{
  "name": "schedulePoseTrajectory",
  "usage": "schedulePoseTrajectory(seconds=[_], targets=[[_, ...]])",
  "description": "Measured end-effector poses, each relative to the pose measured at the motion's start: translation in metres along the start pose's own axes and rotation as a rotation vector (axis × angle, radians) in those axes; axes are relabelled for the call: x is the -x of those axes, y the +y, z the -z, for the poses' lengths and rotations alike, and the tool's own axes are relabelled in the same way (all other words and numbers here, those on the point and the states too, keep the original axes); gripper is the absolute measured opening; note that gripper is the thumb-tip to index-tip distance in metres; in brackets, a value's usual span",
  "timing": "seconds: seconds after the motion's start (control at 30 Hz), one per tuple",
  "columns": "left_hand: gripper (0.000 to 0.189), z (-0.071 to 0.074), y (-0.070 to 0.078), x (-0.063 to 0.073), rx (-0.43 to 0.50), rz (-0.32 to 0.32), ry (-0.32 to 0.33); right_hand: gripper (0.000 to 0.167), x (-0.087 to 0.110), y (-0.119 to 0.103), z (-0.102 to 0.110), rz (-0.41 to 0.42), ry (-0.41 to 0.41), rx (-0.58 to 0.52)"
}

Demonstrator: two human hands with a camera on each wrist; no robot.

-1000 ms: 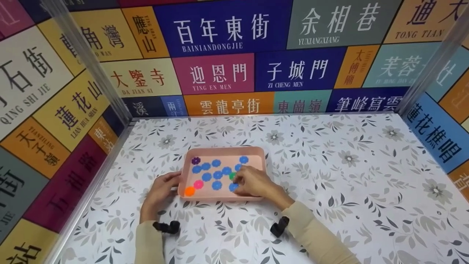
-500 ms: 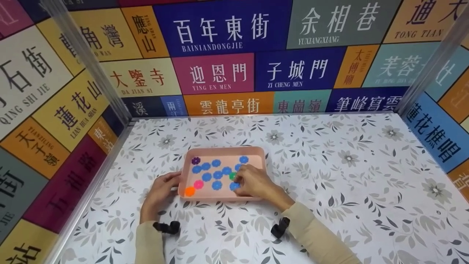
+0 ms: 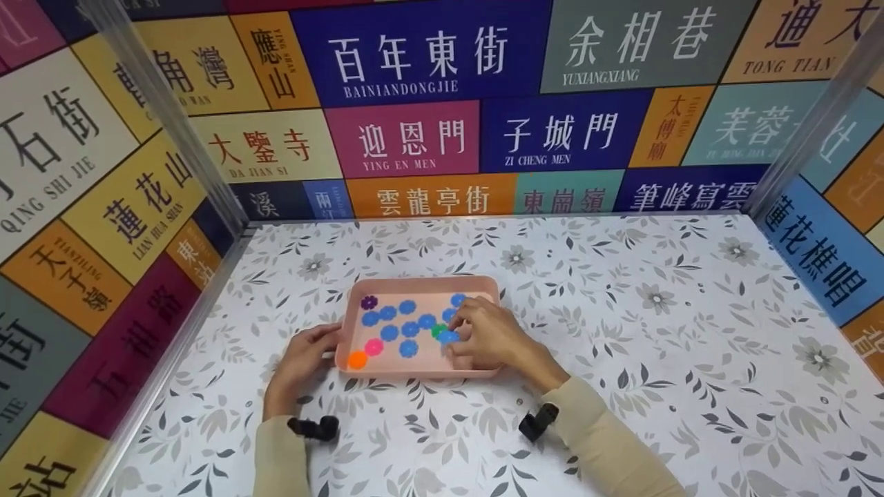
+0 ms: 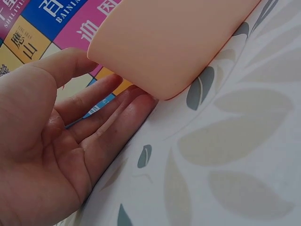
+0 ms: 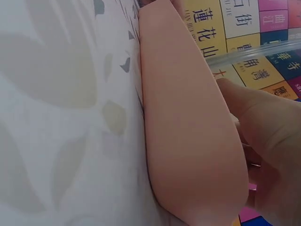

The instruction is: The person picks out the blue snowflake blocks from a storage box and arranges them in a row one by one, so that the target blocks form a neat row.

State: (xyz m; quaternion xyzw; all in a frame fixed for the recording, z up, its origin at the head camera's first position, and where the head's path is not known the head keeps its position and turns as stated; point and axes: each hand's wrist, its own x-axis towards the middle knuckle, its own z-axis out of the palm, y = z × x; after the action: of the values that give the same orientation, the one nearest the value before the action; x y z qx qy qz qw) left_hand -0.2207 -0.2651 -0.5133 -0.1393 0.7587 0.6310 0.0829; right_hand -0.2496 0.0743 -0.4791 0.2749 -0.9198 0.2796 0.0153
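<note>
A pink rectangular tray (image 3: 421,373) lies on the table with small flower-shaped plastic pieces in it. Most are blue (image 3: 409,348); a purple one (image 3: 369,302), a pink one (image 3: 373,347), an orange one (image 3: 358,359) and a green one (image 3: 438,331) lie among them. My right hand (image 3: 494,335) reaches over the tray's right side and pinches a blue flower-shaped piece (image 3: 449,337) beside the green one. At the tray's left end, my left hand (image 3: 307,355) rests loosely, its thumb and fingertips at the outer wall. In the right wrist view, the tray wall (image 5: 188,117) hides the pieces.
The table (image 3: 621,331) has a white leaf-and-flower covering. Walls of coloured sign panels (image 3: 400,138) stand at the back and both sides, with clear strips along the corners. Each wrist wears a small black camera (image 3: 321,428).
My right hand has shifted slightly right and its fingers have spread, and the blue flower-shaped piece has moved up toward the green one. The left hand and tray stay in place.
</note>
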Motion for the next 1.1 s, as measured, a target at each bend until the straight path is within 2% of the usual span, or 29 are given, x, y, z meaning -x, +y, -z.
schedulePoseTrajectory(seconds=[0.23,0.43,0.53,0.7,0.93,1.1], targets=[[0.044,0.001,0.001,0.002,-0.029,0.009,0.009,0.030,0.002,0.012,0.023,-0.021,0.072,-0.001],[0.045,0.002,0.000,0.000,-0.075,0.033,0.012,0.029,0.004,0.029,0.045,-0.032,0.101,0.051],[0.046,0.001,-0.001,0.000,-0.080,0.010,0.010,0.027,0.007,0.041,0.054,-0.036,0.117,0.073],[0.043,0.000,-0.003,0.000,-0.066,-0.041,0.010,0.032,0.013,0.060,0.063,-0.071,0.141,0.077],[0.042,0.000,-0.002,0.000,-0.064,-0.036,0.012,0.032,0.020,0.082,0.070,-0.126,0.151,0.070],[0.043,0.001,-0.002,-0.001,-0.072,-0.021,0.009,0.033,0.017,0.099,0.074,-0.185,0.138,0.069]])
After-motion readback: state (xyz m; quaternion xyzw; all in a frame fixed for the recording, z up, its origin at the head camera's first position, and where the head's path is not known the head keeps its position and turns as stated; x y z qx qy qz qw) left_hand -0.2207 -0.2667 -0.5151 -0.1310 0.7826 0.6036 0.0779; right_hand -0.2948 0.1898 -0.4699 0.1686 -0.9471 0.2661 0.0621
